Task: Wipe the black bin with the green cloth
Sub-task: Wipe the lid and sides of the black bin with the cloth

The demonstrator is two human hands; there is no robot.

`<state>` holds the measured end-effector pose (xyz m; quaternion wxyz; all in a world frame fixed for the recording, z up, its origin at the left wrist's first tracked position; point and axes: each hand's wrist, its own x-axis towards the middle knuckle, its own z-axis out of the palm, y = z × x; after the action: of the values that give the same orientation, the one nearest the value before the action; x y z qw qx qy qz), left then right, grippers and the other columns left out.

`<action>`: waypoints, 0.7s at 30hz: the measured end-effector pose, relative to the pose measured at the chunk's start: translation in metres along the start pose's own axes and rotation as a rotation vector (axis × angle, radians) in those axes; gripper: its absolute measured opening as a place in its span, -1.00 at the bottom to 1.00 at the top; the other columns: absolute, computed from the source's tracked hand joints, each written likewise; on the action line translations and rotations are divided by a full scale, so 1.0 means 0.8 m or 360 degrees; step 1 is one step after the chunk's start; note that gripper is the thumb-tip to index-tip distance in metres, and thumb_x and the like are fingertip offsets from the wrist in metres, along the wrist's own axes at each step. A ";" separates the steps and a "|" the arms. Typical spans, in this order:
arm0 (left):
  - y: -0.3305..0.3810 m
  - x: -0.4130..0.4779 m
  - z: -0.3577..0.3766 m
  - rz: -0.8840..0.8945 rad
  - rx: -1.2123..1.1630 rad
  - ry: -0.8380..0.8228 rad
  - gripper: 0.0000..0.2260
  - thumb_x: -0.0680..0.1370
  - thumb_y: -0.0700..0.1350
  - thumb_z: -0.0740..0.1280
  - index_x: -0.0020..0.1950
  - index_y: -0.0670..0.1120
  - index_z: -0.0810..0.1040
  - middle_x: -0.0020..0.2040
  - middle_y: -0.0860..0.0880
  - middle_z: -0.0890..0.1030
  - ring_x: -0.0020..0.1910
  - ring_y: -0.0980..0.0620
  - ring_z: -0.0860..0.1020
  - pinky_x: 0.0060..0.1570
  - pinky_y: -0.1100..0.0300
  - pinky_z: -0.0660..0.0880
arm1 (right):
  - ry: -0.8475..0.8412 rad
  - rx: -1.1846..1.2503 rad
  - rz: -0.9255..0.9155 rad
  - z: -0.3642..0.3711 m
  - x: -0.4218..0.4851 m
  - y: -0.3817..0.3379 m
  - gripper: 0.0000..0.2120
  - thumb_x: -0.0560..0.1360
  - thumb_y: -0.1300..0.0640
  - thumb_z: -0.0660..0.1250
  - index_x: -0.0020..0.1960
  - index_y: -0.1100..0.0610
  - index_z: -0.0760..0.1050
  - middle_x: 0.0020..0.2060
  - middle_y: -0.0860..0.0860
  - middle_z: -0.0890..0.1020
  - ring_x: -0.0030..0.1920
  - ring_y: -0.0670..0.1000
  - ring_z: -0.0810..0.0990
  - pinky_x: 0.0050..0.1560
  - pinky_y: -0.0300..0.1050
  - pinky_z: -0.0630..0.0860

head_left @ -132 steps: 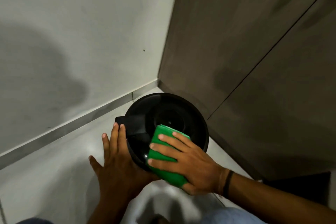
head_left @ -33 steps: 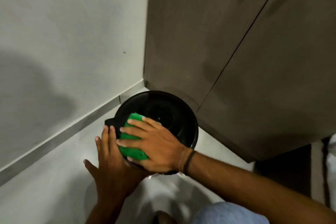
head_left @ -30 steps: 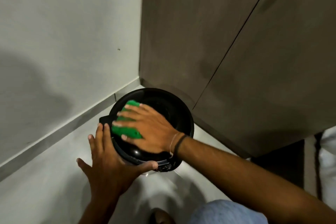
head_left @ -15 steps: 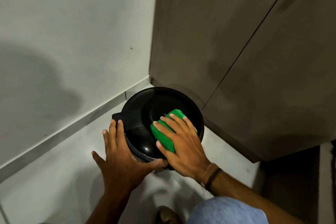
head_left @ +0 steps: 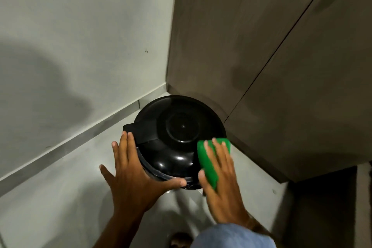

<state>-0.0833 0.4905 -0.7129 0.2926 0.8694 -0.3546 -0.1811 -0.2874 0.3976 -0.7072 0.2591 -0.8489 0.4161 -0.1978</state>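
Observation:
A round black bin with a glossy domed lid stands on the floor in the corner between wall and cabinet. My left hand lies flat against its left and front side, fingers spread, thumb along the lid's lower rim. My right hand presses a folded green cloth against the bin's right front edge; the fingers cover most of the cloth.
A pale wall with a grey skirting strip runs along the left. Dark brown cabinet doors stand close behind and to the right of the bin. My blue-clad knee is at the bottom edge.
My right hand has slid the green cloth from the left of the lid across its top to the right front edge. My left hand stays braced on the bin's left side.

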 end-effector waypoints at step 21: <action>-0.010 0.004 0.012 -0.0006 -0.0050 0.0009 0.60 -0.15 0.69 0.43 0.64 0.26 -0.43 0.74 0.15 -0.11 0.74 -0.06 -0.08 0.51 -0.56 -0.05 | -0.0513 -0.0677 -0.1005 0.039 0.149 -0.099 -0.51 0.64 -0.24 0.26 0.52 -0.14 0.50 0.56 -0.03 0.49 0.66 0.10 0.25 0.67 0.15 0.08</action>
<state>-0.0816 0.4891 -0.7255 0.3069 0.8659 -0.3492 -0.1848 -0.1534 0.3508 -0.6694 0.0663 -0.9896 0.1209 -0.0416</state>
